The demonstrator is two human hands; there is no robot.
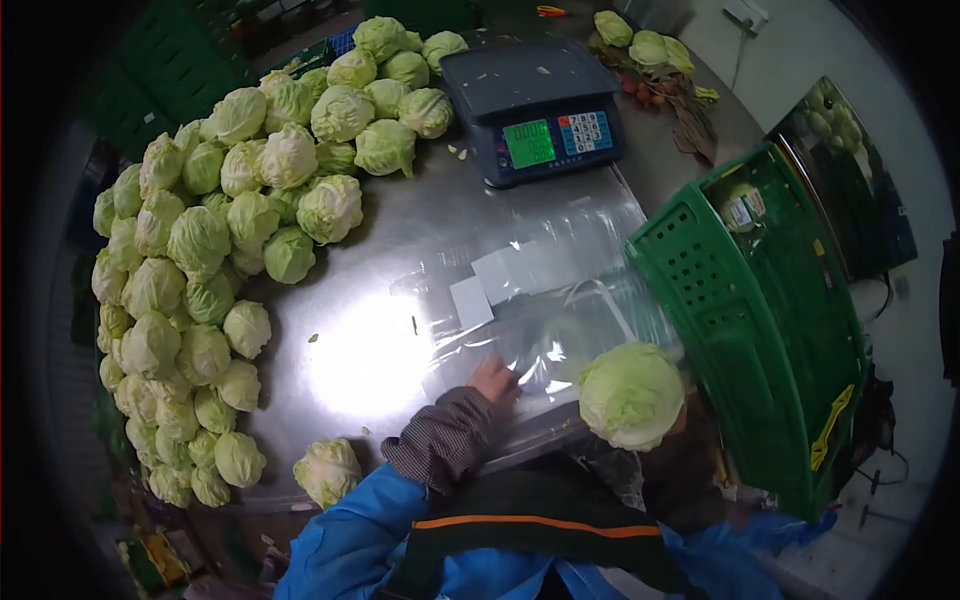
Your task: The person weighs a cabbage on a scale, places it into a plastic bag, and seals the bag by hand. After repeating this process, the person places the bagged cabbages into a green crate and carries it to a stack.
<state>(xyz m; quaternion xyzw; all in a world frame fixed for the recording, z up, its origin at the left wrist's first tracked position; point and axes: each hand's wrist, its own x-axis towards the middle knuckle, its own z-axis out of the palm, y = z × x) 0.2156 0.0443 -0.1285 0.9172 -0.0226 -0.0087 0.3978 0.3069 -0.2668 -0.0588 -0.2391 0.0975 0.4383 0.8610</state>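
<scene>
My left hand [492, 380] rests on a sheet of clear plastic film [540, 300] spread over the steel table [400, 250], fingers curled at the film's near edge. My right hand is mostly hidden beneath a pale green cabbage [630, 394] that it holds at the table's front edge, close to my body. A single cabbage [327, 470] lies at the near left edge of the table.
A large heap of cabbages [215, 240] fills the table's left and far side. A blue electronic scale [532, 112] stands at the back. A green plastic crate [765, 310] is tilted at the right. More cabbages [645, 45] and scraps lie at the far right.
</scene>
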